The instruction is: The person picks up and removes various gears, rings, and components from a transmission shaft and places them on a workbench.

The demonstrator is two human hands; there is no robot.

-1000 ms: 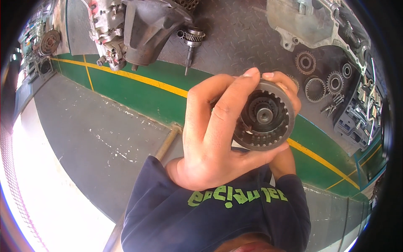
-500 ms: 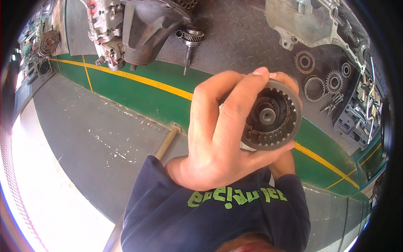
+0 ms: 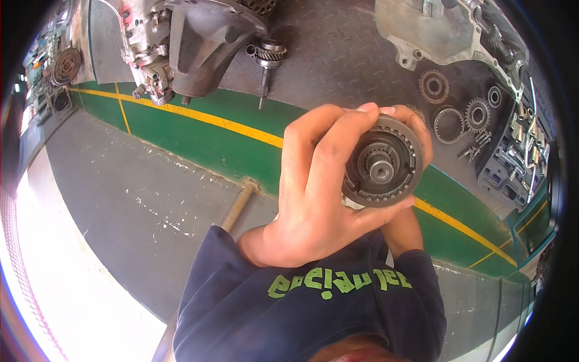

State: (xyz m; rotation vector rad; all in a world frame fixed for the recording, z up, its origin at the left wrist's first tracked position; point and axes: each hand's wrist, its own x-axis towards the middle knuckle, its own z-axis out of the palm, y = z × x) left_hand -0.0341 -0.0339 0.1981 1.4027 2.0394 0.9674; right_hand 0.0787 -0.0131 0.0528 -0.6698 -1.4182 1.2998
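In front of my chest is a round steel gear assembly [image 3: 403,184], its open face turned up toward me. Inner teeth line its ring, and a shaft end with a small hole stands in the centre. My left hand [image 3: 316,175] curls around its left side, fingers over the top rim and thumb along the lower rim. From behind and to the right, my right hand [image 3: 417,130] also grips it; only some fingers and the wrist show, the rest being hidden by the assembly.
On the dark metal-plate bench lie a geared shaft [image 3: 265,72], a bell-shaped housing [image 3: 208,51], a gearbox casing [image 3: 148,51] and a larger casing [image 3: 422,27]. Loose gears [image 3: 477,114], a ring gear [image 3: 449,125], bolts [image 3: 479,145] and a socket tool case [image 3: 500,175] are at right.
The gear assembly has shifted slightly left and up and tilted, so its shaft end shows more fully. Both hands still hold it.
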